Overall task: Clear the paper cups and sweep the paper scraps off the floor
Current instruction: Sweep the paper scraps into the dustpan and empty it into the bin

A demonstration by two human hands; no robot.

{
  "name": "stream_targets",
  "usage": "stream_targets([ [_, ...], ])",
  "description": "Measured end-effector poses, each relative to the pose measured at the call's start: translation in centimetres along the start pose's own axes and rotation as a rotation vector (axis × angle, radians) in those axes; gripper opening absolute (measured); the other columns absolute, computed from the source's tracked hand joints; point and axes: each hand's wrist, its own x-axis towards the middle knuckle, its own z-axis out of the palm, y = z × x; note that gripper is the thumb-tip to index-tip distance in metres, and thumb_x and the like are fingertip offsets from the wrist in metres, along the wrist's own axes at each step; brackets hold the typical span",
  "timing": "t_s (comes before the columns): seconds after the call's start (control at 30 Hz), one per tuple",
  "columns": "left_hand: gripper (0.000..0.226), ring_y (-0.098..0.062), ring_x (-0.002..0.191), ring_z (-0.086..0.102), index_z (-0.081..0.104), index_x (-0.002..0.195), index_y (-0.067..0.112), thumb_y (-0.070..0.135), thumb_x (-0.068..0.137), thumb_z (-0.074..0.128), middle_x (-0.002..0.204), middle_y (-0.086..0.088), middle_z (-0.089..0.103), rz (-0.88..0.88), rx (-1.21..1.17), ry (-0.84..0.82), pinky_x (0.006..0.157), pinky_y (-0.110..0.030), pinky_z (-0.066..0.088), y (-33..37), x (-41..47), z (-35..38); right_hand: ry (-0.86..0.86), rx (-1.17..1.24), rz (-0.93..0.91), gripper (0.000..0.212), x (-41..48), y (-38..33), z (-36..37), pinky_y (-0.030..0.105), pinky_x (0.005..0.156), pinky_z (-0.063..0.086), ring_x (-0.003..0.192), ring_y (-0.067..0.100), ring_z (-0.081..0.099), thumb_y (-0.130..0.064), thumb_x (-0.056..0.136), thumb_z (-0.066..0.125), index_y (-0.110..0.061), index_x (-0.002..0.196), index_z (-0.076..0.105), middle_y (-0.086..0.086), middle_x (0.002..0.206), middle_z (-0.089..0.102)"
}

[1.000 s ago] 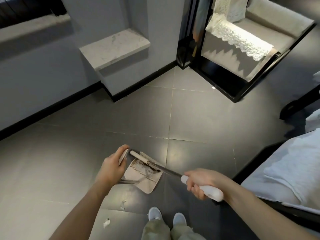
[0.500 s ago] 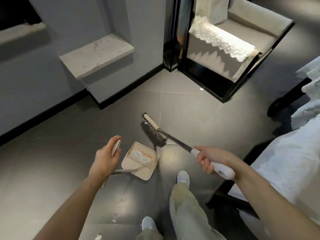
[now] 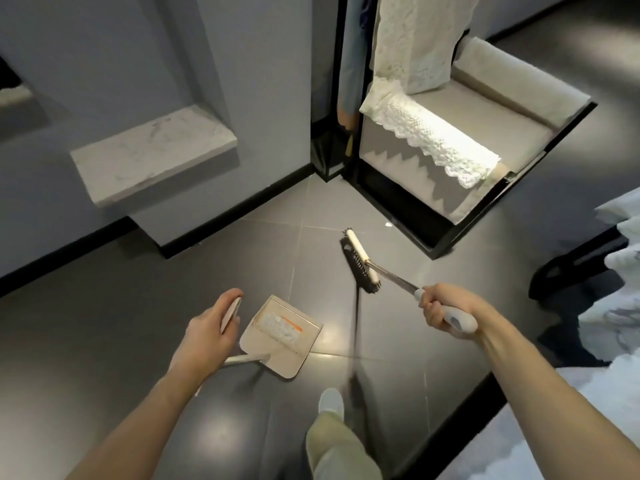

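Broom (image 3: pixel 362 259) has swung out of the dustpan (image 3: pixel 275 355) toward 1 remaining scrap (image 3: pixel 388 224); left hand (image 3: pixel 206 329) grips dustpan, right hand (image 3: pixel 445 306) broom.

Glossy grey tiled floor (image 3: pixel 104 341), lace-draped beige armchair (image 3: pixel 485 133).

Room corner: fixtures and furniture.
Marble ledge (image 3: pixel 152 154) projects from the grey wall (image 3: pixel 104 57), upper left; black skirting board (image 3: pixel 225 216) runs along the wall foot. Beige armchair (image 3: pixel 485 126) in a black frame, upper right; lace cloth (image 3: pixel 433 140) draped over its near edge, second lace piece (image 3: pixel 412 39) hanging behind it. Crumpled white bedding (image 3: pixel 616 306) at right edge.
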Motion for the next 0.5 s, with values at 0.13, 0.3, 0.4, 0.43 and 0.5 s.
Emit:
stream_targets([
  [0.13, 0.036, -0.013, 0.072, 0.057, 0.046, 0.128, 0.030, 0.016, 0.095, 0.050, 0.086, 0.001, 0.059, -0.022, -0.005, -0.010, 0.067, -0.032, 0.045, 2.8, 3.1, 1.9, 0.058, -0.023, 0.004, 0.016, 3.1, -5.7, -3.0, 0.009, 0.028, 0.030, 0.026, 0.005, 0.035, 0.006, 0.091, 0.033, -0.003, 0.082, 0.043, 0.003, 0.048, 0.036],
  [0.3, 0.037, -0.012, 0.071, 0.057, 0.050, 0.127, 0.027, 0.013, 0.092, 0.054, 0.085, 0.000, 0.060, -0.034, -0.010, 0.008, 0.066, -0.029, 0.044, 4.5, 5.2, 3.4, 0.108, -0.003, -0.017, 0.016, 7.9, -11.0, -4.3, 0.011, 0.028, 0.033, 0.026, 0.005, 0.037, 0.005, 0.090, 0.034, -0.004, 0.081, 0.044, 0.004, 0.041, 0.041],
  [0.4, 0.037, -0.012, 0.071, 0.057, 0.050, 0.123, 0.033, 0.014, 0.092, 0.055, 0.084, 0.003, 0.060, -0.032, 0.000, 0.000, 0.067, -0.027, 0.044, 4.9, 6.2, 4.0, 0.126, -0.021, -0.043, 0.016, 11.1, -14.0, -4.3, 0.011, 0.028, 0.033, 0.025, 0.006, 0.038, 0.004, 0.089, 0.034, -0.007, 0.080, 0.042, 0.003, 0.039, 0.041],
  [0.43, 0.037, -0.011, 0.073, 0.057, 0.051, 0.121, 0.036, 0.014, 0.092, 0.055, 0.086, 0.003, 0.060, -0.032, -0.001, -0.002, 0.068, -0.026, 0.043, 5.0, 6.6, 4.1, 0.130, -0.020, -0.051, 0.017, 12.1, -15.0, -4.2, 0.011, 0.028, 0.033, 0.025, 0.006, 0.037, 0.004, 0.089, 0.033, -0.007, 0.080, 0.042, 0.003, 0.038, 0.041],
  [0.5, 0.040, -0.010, 0.079, 0.058, 0.046, 0.115, 0.047, 0.015, 0.092, 0.055, 0.093, 0.004, 0.060, -0.035, -0.006, -0.019, 0.073, -0.025, 0.041, 5.2, 7.2, 4.3, 0.141, -0.070, -0.057, 0.016, 14.0, -16.7, -3.9, 0.011, 0.028, 0.033, 0.024, 0.006, 0.037, 0.003, 0.089, 0.032, -0.007, 0.081, 0.042, 0.003, 0.041, 0.041],
])
